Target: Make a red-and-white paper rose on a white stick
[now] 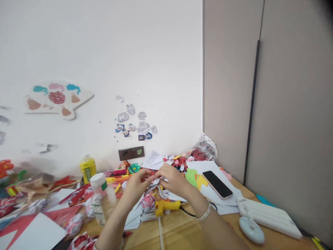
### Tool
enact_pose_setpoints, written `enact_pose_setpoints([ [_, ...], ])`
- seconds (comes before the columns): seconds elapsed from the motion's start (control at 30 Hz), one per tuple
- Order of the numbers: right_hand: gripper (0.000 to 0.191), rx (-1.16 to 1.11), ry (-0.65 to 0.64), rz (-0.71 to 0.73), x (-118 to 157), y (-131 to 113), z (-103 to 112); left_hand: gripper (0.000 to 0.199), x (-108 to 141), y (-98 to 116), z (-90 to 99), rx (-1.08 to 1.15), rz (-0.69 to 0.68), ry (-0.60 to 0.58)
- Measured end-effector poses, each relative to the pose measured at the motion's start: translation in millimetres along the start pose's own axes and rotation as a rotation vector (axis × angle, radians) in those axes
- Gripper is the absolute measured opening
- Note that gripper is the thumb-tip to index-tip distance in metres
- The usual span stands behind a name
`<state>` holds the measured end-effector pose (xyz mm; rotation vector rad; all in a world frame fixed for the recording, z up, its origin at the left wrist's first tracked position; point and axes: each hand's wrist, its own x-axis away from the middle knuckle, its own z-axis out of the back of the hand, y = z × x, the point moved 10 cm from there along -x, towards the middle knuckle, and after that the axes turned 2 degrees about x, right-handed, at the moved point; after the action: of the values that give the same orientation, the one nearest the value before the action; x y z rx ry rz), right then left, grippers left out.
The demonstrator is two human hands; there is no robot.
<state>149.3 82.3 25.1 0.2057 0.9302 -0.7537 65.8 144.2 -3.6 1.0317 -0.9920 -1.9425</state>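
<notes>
Both hands meet above the cluttered middle of the wooden table. My left hand (139, 183) has its fingers closed on a small piece of white folded paper (156, 181), with a bit of red at its fingertips. My right hand (169, 177) pinches the same paper from the other side. Just below the hands lie a yellow glue gun (166, 207) and a pink and white paper ball (148, 201). White paper strips surround them.
A clear jar with white lid (98, 180) and a yellow bottle (88, 168) stand at the left. Rightward are a phone (217, 184) on white sheets, a white keyboard (270, 216) and a mouse (251, 230). Colored paper scraps line the wall.
</notes>
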Motion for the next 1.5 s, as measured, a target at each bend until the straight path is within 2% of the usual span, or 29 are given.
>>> enact_pose_setpoints([
  [0.1, 0.015, 0.062, 0.032, 0.098, 0, -8, 1, 0.032, -2, -2, 6.5, 0.051, -0.022, 0.058],
  [0.23, 0.019, 0.172, 0.028, 0.211, 1, -21, 3, 0.034, -2, -7, 12.2, 0.116, 0.019, 0.110],
  [0.43, 0.023, 0.155, 0.064, 0.269, 0, -36, 14, 0.037, 1, -8, 18.9, 0.187, 0.065, 0.156],
  [0.57, 0.014, 0.000, 0.192, 0.119, -2, -23, 30, 0.040, 2, -6, 11.7, 0.221, 0.061, 0.115],
  [0.7, 0.015, -0.099, 0.184, -0.023, -4, -9, 32, 0.043, 2, -3, 5.3, 0.288, 0.042, 0.089],
  [0.83, 0.016, -0.196, 0.267, -0.367, 4, 30, 36, 0.042, 4, 0, 8.3, 0.344, 0.044, 0.150],
  [0.9, 0.018, -0.341, 0.287, -0.544, 13, 51, 28, 0.038, 5, 4, 10.3, 0.357, 0.021, 0.189],
  [0.97, 0.023, -0.489, 0.313, -0.643, 18, 64, 21, 0.031, 5, 9, 10.3, 0.335, -0.010, 0.211],
  [1.07, 0.028, -0.584, 0.369, -0.663, 20, 68, 19, 0.022, 4, 12, 3.5, 0.273, -0.036, 0.177],
  [1.17, 0.025, -0.573, 0.368, -0.593, 15, 60, 22, 0.015, 4, 14, -4.4, 0.197, -0.059, 0.119],
  [1.23, 0.022, -0.562, 0.360, -0.550, 12, 54, 24, 0.019, 4, 15, -6.0, 0.147, -0.079, 0.108],
  [1.37, 0.021, -0.568, 0.350, -0.484, 9, 47, 27, 0.032, 4, 11, -1.7, 0.171, -0.042, 0.150],
  [1.5, 0.020, -0.577, 0.465, -0.544, 17, 57, 36, 0.040, 5, 6, 8.1, 0.287, 0.003, 0.255],
])
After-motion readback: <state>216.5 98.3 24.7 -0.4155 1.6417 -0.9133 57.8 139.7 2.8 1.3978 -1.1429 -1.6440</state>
